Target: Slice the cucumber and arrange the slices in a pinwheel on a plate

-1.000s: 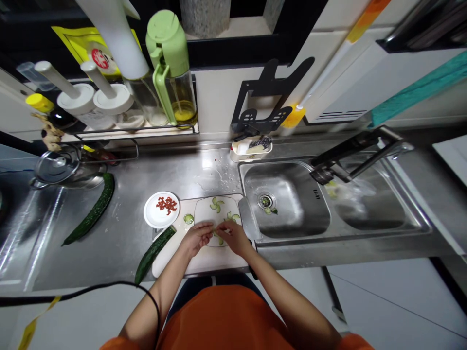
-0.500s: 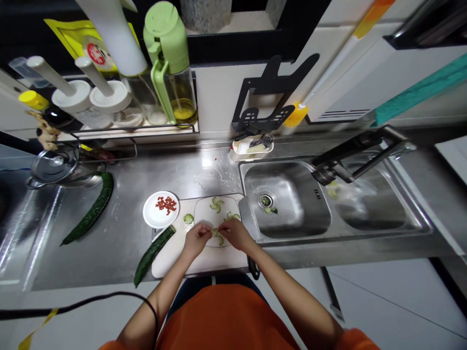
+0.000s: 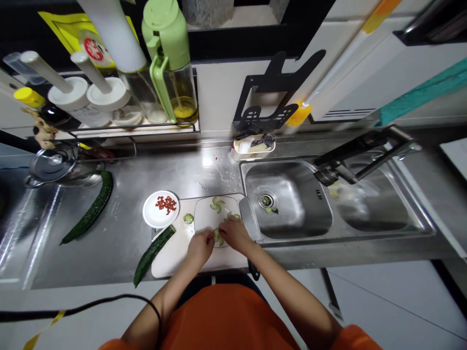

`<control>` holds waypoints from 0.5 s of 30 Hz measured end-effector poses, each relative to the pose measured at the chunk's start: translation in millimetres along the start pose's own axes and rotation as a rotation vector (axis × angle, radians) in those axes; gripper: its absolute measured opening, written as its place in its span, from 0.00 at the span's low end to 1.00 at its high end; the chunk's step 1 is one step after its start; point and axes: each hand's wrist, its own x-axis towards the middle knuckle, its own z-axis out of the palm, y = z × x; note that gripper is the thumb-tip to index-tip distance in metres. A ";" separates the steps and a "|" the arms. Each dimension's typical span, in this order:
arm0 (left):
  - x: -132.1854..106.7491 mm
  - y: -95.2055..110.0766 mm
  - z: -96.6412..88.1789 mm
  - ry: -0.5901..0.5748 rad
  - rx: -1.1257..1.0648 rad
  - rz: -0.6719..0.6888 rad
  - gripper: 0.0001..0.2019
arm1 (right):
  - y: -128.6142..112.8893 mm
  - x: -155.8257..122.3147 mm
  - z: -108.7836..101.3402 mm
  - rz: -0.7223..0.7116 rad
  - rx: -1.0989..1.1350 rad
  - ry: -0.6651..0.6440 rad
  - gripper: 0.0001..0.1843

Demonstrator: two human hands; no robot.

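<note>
A squarish white plate (image 3: 204, 214) lies on a pale cutting board (image 3: 171, 260). At its near edge, thin cucumber slices (image 3: 219, 238) form a small curved cluster. My left hand (image 3: 201, 247) is closed, its fingertips pinched at the left side of this cluster. Bent over from the right, my right hand (image 3: 235, 234) has its fingers closed on the cluster's top, at a cucumber slice. Another pinwheel of cucumber slices (image 3: 217, 204) rests at the plate's far edge. More slices (image 3: 233, 215) show partly behind my right hand. My fingers hide the exact contact.
Left of the plate are a cucumber end (image 3: 188, 218), a cut cucumber (image 3: 153, 255) and a white dish (image 3: 148, 214) of red bits. A knife (image 3: 251, 218) lies along the board's right side, beside the sink (image 3: 288, 199). A whole cucumber (image 3: 89, 214) lies farther left.
My left hand has turned and moved slightly right and down, closer to the near slices. My right hand has shifted only slightly over the same cluster.
</note>
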 end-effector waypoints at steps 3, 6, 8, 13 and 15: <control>0.9 0.5 0.5 -0.012 0.013 -0.007 0.10 | 1.3 0.3 1.0 -0.012 -0.018 0.010 0.09; 1.4 0.7 1.0 -0.022 0.031 -0.025 0.10 | 2.1 0.6 2.0 -0.037 -0.026 0.014 0.09; 1.6 0.9 1.3 -0.028 0.047 -0.027 0.10 | 2.1 0.6 2.4 -0.052 -0.046 -0.001 0.09; 1.9 1.3 1.3 -0.041 0.074 -0.031 0.11 | 1.9 -0.4 3.0 -0.060 -0.109 -0.050 0.10; 1.8 1.5 1.4 -0.037 0.077 -0.023 0.11 | 2.5 -0.7 4.8 -0.064 -0.124 -0.058 0.10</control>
